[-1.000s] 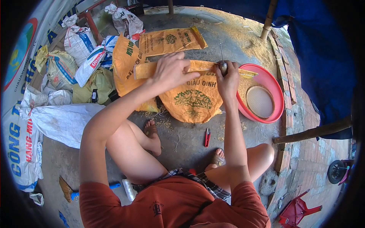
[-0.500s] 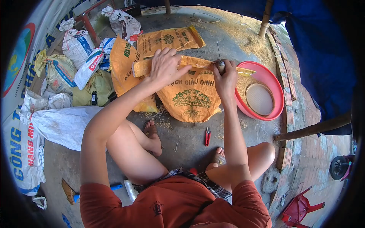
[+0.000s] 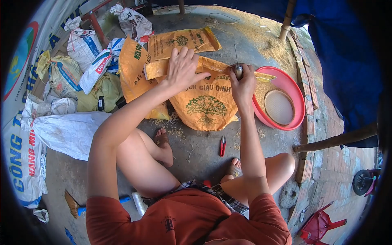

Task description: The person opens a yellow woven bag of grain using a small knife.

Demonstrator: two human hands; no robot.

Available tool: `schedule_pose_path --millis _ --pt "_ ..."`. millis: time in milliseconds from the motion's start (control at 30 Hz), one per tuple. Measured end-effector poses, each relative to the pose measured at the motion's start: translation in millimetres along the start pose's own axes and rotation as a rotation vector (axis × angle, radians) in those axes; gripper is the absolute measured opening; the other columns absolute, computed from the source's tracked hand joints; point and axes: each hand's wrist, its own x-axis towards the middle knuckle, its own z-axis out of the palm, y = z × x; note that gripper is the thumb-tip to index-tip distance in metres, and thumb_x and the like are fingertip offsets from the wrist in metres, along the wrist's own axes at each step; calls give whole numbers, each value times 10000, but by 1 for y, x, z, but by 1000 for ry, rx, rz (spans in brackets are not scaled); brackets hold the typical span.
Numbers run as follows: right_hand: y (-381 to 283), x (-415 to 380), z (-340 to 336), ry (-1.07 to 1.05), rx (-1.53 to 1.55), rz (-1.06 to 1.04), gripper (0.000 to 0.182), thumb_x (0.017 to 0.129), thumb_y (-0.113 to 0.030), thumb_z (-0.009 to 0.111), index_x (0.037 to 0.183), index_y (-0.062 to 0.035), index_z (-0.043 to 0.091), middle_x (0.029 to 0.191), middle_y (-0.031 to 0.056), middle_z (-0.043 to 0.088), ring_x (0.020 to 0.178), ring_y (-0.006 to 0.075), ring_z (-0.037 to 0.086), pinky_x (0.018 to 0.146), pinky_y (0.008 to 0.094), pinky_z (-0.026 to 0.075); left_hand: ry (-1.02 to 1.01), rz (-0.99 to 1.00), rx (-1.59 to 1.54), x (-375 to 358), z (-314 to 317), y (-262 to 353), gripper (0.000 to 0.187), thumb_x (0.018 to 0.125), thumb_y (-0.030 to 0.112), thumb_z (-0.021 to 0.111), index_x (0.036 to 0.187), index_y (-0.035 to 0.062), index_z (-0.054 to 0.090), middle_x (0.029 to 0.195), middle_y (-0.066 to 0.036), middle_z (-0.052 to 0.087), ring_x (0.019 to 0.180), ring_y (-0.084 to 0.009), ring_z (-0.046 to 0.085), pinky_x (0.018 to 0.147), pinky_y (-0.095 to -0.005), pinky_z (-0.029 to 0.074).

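In front of me is a full orange sack (image 3: 206,108) with a green tree print, its top edge (image 3: 157,70) folded into a flat band. My left hand (image 3: 181,69) lies over that band, fingers stretched out and thumb apart. At the right end of the band, my right hand (image 3: 243,83) is closed around the handle of an awl (image 3: 238,72). The awl's thin metal spike points up and away from me. The right fingers also sit against the folded edge.
Beside the sack stands a pink basin (image 3: 300,102) of grain with a round sieve (image 3: 279,107). Red snips (image 3: 223,147) lie on the floor near my foot. Two more orange sacks (image 3: 131,81) (image 3: 163,44) and several tied white bags (image 3: 83,45) are on the left.
My left hand has shifted slightly up off the folded band, its thumb spreading wider and lower. The right hand with the awl is nearly still.
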Motion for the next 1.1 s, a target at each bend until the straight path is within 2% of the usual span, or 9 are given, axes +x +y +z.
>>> schedule_pose_path --millis 100,167,300,500,667,733,967,1100 --pt "-3 -1 2 5 -8 -9 148 734 -67 654 816 22 569 789 161 512 686 331 525 637 397 405 41 33 103 3 15 -3 313 710 303 639 762 -5 622 792 -89 547 828 -197 454 735 -359 311" --pt "-3 -1 2 12 -3 -10 147 734 -68 654 813 23 569 786 162 511 684 331 525 634 398 405 169 69 75 4 25 -5 250 691 250 672 729 14 599 738 -85 521 773 -207 458 709 -355 312" --pt "0 0 1 12 18 6 156 730 -73 658 809 25 567 776 165 510 675 332 524 629 397 405 169 72 14 4 26 -9 193 699 211 666 709 27 608 735 -65 530 777 -205 460 719 -352 320" --pt "4 2 1 4 18 16 151 735 -75 660 807 20 567 781 164 514 679 340 525 629 397 405 69 8 -273 -2 7 -26 94 732 145 644 693 66 612 718 -45 517 784 -223 457 734 -348 330" --pt "18 7 5 23 6 -34 148 744 -71 655 826 13 566 795 173 522 692 352 528 636 406 409 16 -37 -280 -11 -2 -50 126 702 123 667 668 46 574 738 -78 484 821 -257 442 734 -360 341" --pt "18 7 6 7 -5 -52 151 748 -71 654 837 11 562 798 177 524 700 354 532 644 413 410 -21 -31 -419 -13 0 -56 147 714 121 653 662 28 552 732 -89 462 819 -263 427 749 -367 345" --pt "15 15 7 -14 -65 -40 157 749 -78 656 838 10 561 810 177 530 706 354 535 646 410 413 -118 -29 -479 -14 -5 -71 136 730 121 649 697 27 556 751 -82 473 814 -243 431 771 -365 368" --pt "22 27 -1 -65 -19 -19 172 748 -80 654 879 -1 577 851 177 539 753 359 550 670 404 424 -174 -34 -554 -12 -5 -79 165 771 164 640 748 19 567 760 -66 454 802 -214 442 729 -330 364"
